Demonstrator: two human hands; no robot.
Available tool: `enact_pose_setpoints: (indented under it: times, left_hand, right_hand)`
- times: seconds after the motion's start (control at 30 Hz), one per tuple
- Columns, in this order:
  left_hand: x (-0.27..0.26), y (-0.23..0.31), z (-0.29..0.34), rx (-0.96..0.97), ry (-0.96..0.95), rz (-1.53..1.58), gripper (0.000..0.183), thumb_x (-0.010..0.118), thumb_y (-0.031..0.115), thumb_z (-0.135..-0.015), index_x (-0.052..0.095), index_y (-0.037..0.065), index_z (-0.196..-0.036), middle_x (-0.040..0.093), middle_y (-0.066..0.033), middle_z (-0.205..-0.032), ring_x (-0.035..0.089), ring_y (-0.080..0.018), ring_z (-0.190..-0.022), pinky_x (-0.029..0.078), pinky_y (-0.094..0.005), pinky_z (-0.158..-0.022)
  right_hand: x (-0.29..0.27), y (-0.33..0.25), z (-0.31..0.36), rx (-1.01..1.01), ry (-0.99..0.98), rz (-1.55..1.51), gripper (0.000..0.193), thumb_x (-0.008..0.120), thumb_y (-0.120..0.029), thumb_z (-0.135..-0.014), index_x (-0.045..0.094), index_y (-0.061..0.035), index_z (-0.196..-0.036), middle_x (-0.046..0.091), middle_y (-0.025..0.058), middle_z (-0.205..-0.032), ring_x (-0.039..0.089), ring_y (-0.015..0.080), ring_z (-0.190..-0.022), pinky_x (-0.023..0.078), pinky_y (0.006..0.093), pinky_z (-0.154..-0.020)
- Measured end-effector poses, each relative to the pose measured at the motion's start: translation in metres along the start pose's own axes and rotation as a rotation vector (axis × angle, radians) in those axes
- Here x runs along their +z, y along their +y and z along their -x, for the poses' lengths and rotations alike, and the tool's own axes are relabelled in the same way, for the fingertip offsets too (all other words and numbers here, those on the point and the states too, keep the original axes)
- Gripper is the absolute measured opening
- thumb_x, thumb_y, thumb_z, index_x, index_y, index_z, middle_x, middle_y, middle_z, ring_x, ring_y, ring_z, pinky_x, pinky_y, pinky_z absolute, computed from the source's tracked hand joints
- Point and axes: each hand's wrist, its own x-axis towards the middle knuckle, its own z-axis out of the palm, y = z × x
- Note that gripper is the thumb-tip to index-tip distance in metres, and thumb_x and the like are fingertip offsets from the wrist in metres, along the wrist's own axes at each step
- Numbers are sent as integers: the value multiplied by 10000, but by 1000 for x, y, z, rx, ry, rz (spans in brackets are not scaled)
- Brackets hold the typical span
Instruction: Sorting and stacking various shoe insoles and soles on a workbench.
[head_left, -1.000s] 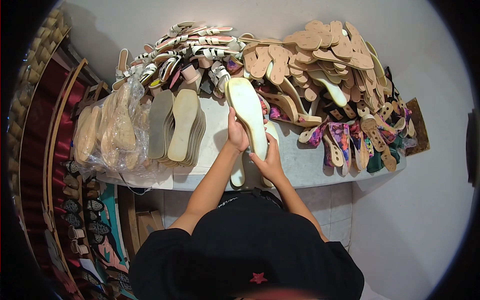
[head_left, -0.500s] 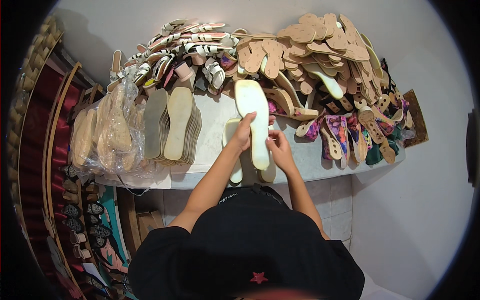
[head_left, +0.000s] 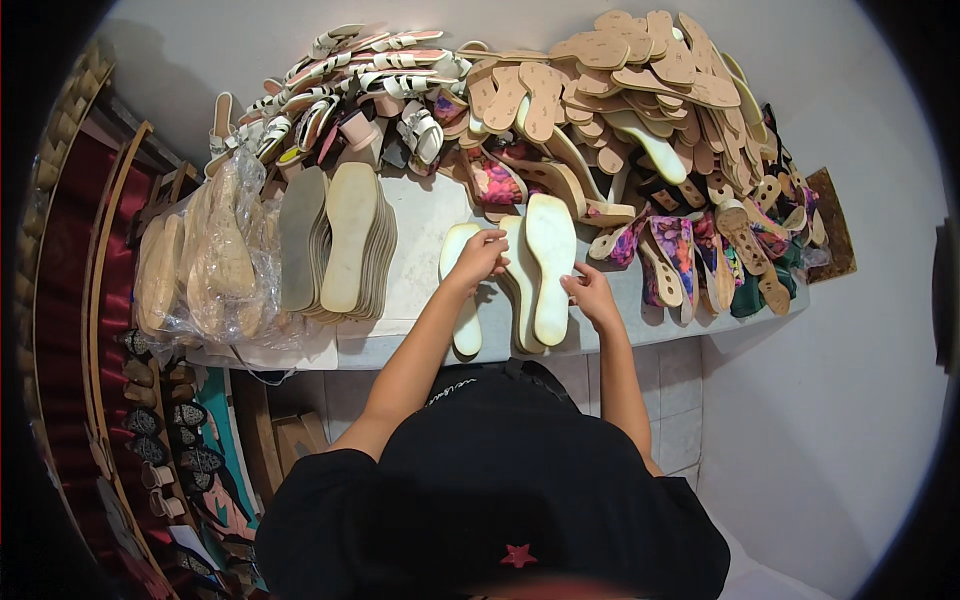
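A pale, glossy shoe insole (head_left: pixel 551 262) stands out in front of me, overlapping a small stack of insoles (head_left: pixel 519 290) on its left. My right hand (head_left: pixel 594 294) grips its right edge, thumb against the rim; the fingers are partly hidden. My left hand (head_left: pixel 482 258) is open, its fingers apart and pointing toward the stack, with nothing seen in them. Beneath that hand another pale insole (head_left: pixel 465 325) lies on the table, partly covered by the hand and wrist.
Left on the table (head_left: pixel 412 235) stand tall stacks of insoles (head_left: pixel 350 240) and plastic-wrapped soles (head_left: pixel 225 250). White strappy sandals (head_left: pixel 370 65) are heaped behind. Tan insoles (head_left: pixel 650 80) and floral wedge heels (head_left: pixel 672 255) pile up at the right. A shoe rack (head_left: pixel 150 420) stands at the left.
The insole has moved right and away from my left hand, which has let go and shifted slightly left. My right hand has moved right with its edge. The stack beneath shows more.
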Motion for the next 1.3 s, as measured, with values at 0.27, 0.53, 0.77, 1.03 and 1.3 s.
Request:
enact_pose_setpoints:
  times: [0.27,0.53,0.77,1.03,1.3]
  left_hand:
    - [12,-22,25,-47,-3,-227,501,524,96,-838,316,-25,-1277,479,-113,-1033,578,-146,-777,477,-244,-644]
    - [15,-25,25,-65,-50,-203,562,486,59,-849,231,-10,-1345,452,-117,-1069,584,-172,-852,485,-249,-676]
    - [17,-27,26,-63,-57,-147,592,482,46,-845,191,4,-1358,420,-149,-1157,573,-180,-901,489,-262,-716]
    - [17,-34,20,-62,-60,-79,621,490,34,-839,166,26,-1368,461,-127,-1101,560,-161,-860,482,-251,-718]
    - [16,-41,17,-22,-129,-112,574,491,34,-834,257,88,-1355,493,-46,-906,527,-98,-762,460,-222,-656]
  right_hand:
    - [14,13,-3,-22,-59,76,514,608,-85,-751,463,21,-1233,576,34,-652,483,71,-543,391,227,-506]
    - [21,28,-11,-47,9,191,514,619,-112,-740,485,-7,-1225,598,52,-702,525,97,-601,428,247,-556]
    - [23,38,-13,-16,45,166,507,629,-140,-731,502,6,-1199,632,111,-781,587,150,-686,462,281,-649]
    - [30,41,-15,-72,94,299,474,615,-110,-752,501,8,-1197,612,70,-746,524,88,-589,435,241,-538]
    - [35,33,-13,-8,118,382,512,641,-249,-679,527,-17,-1120,604,150,-786,594,281,-758,465,362,-724]
